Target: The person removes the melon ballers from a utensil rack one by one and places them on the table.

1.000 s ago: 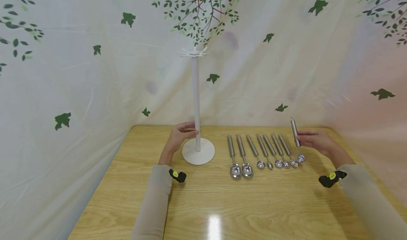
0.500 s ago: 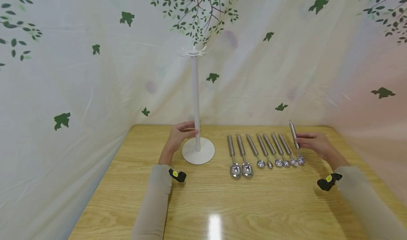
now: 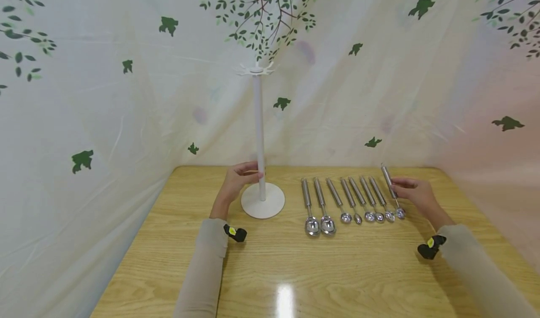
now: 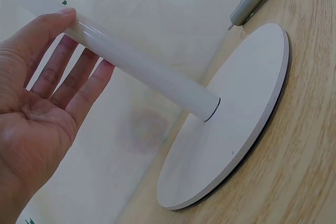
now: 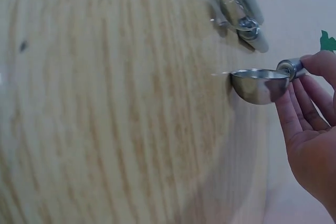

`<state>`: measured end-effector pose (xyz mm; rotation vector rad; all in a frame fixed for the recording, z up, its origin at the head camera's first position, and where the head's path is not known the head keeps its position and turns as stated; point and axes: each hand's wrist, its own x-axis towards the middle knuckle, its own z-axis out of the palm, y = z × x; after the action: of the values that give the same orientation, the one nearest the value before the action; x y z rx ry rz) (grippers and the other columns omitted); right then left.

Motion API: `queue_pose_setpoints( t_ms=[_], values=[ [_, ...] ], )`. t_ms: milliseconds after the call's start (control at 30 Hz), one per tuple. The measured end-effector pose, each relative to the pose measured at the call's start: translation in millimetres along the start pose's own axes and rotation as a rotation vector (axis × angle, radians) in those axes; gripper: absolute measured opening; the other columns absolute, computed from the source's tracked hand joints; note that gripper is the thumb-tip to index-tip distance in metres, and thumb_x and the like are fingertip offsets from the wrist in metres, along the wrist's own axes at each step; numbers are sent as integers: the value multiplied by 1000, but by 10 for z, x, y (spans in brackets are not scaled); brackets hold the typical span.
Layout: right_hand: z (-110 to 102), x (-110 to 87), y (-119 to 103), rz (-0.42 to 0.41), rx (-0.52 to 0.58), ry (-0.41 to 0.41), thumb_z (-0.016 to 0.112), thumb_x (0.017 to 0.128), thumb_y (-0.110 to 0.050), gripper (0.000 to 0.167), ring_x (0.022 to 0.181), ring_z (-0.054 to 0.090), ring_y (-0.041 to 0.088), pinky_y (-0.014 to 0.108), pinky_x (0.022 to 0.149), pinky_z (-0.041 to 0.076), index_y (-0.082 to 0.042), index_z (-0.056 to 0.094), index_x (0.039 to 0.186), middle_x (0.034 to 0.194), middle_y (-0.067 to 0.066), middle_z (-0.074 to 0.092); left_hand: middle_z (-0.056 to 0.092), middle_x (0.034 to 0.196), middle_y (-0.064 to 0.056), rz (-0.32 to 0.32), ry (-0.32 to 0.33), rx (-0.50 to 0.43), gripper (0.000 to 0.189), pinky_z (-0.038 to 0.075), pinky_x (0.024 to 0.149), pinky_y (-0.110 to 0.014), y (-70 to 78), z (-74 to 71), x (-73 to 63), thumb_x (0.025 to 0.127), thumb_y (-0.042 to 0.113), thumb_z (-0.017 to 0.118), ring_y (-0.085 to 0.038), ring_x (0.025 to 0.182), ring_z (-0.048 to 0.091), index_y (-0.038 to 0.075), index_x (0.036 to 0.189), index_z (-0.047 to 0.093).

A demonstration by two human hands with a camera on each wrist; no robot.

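My left hand (image 3: pixel 236 181) grips the lower pole of a white stand (image 3: pixel 259 130), thumb in front and fingertips behind. The stand is upright on its round base (image 4: pixel 226 114), with several hooks at its top. My right hand (image 3: pixel 417 195) pinches the steel handle of a melon baller (image 3: pixel 388 180) at the right end of a row. Its handle leans up to the left, and its round bowl (image 5: pixel 260 86) is down close to the table. In the right wrist view the thumb and fingers hold the handle just behind the bowl.
Several more steel scoops lie side by side on the wooden table (image 3: pixel 337 271), handles toward the back. Two have larger oval bowls, such as the left scoop (image 3: pixel 312 225); the others, like the small scoop (image 3: pixel 346 218), are smaller. A printed cloth (image 3: pixel 219 121) hangs behind.
My right hand has moved slightly left and down, and the melon baller's handle has sunk and tilted further left. The left hand and the stand have stayed in place.
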<state>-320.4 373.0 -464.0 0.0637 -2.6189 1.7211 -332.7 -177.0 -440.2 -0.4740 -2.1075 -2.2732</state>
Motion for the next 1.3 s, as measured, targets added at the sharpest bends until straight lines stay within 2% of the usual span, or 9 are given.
queue_pose_setpoints(
  t_ms=[100,433,533,700,767,833,1000,1067,1300],
  values=[
    [25,-2,28,-4,-61,26,70,98,-22,58,82,68,-8,17,73,61,17,51,137,89,-33,65,77,95,10,1,1,-4,43,62,87,-30,-1,0,0,87,-9,72,-11,92,75,-15,128,60],
    [92,0,98,-33,-188,105,73,96,-25,47,78,61,-13,11,68,56,12,64,124,86,-31,65,77,96,9,-1,2,-6,41,63,86,-31,0,-3,-10,87,-8,74,-12,91,75,-11,126,63],
    [110,7,109,-31,-242,120,74,95,-26,45,78,58,-14,11,66,55,9,68,121,90,-21,70,76,97,10,-6,6,-1,42,63,86,-30,-6,-2,-7,87,-7,73,-12,91,75,-13,127,61],
    [140,7,111,-18,-295,144,73,95,-26,42,75,58,-12,12,64,54,9,69,120,104,9,76,76,99,8,-2,-3,6,41,62,87,-30,-13,-10,-8,88,-5,74,-12,92,74,-10,127,64],
    [156,2,100,-12,-301,152,73,95,-25,42,74,58,-11,12,63,54,9,69,120,108,16,75,77,100,7,3,-8,2,39,62,88,-31,-15,-15,-10,88,-4,74,-12,93,75,-8,126,66],
    [168,-1,89,-6,-295,162,73,95,-25,42,73,58,-11,12,63,54,9,69,120,107,16,75,77,100,7,9,-11,-4,38,62,88,-31,-18,-18,-10,88,-4,75,-12,92,75,-7,125,67],
    [190,-11,48,4,-262,188,74,94,-20,39,71,58,-11,12,62,55,11,69,118,94,-2,75,77,99,9,20,-16,-6,38,62,87,-30,-17,-12,-5,88,-5,74,-12,91,75,-8,125,66],
    [197,-16,33,-3,-268,197,74,94,-17,37,70,58,-10,12,61,54,11,69,117,92,-3,75,77,98,9,21,-17,-9,39,63,86,-30,-16,-8,-6,88,-6,73,-12,91,75,-10,126,65],
    [218,-10,39,-37,-333,205,73,93,-12,31,68,56,-12,11,59,52,12,70,113,100,18,77,77,98,8,17,-14,-12,38,63,87,-30,-27,-12,-2,88,-6,73,-12,91,75,-8,125,66]
  ],
)
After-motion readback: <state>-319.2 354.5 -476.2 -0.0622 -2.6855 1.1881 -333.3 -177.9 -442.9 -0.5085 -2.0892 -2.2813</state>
